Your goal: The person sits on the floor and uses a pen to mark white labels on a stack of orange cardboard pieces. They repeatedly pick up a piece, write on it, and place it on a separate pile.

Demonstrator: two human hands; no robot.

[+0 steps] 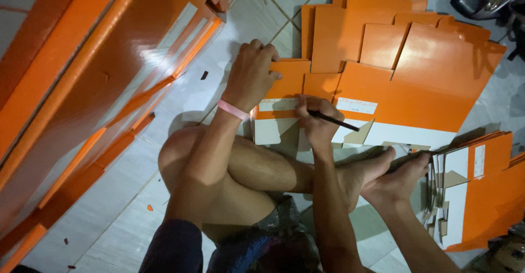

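Your left hand (251,73) lies palm down on the orange flap of the flat carton blank (284,100) on top of the stack, fingers curled over its far edge and pinning it to the sheets below. A pink band (232,109) sits on that wrist. Just to the right, your right hand (317,122) is closed around a thin dark pen (333,121), whose shaft slants away to the right; its working tip is hidden under your fingers, near the white label strip (278,104) on the blank.

That blank lies near your knees, at the left end of the stack of orange blanks (421,81), which fans out toward the far right over the tiled floor (109,213). It looks like thin, light card, stiff along its panels but ready to fold at the creases and the cut flaps. The glossy orange face probably slides easily on the sheet beneath, so flat pressure from your palm suits it better than a pinch. To lift it, you would do well to take a straight outer edge near a corner, not a loose flap, which may bend or tear.

More blanks stand on edge at the near right (481,191), beside your bare feet (383,174). A large pile of orange cartons (93,87) fills the left side.
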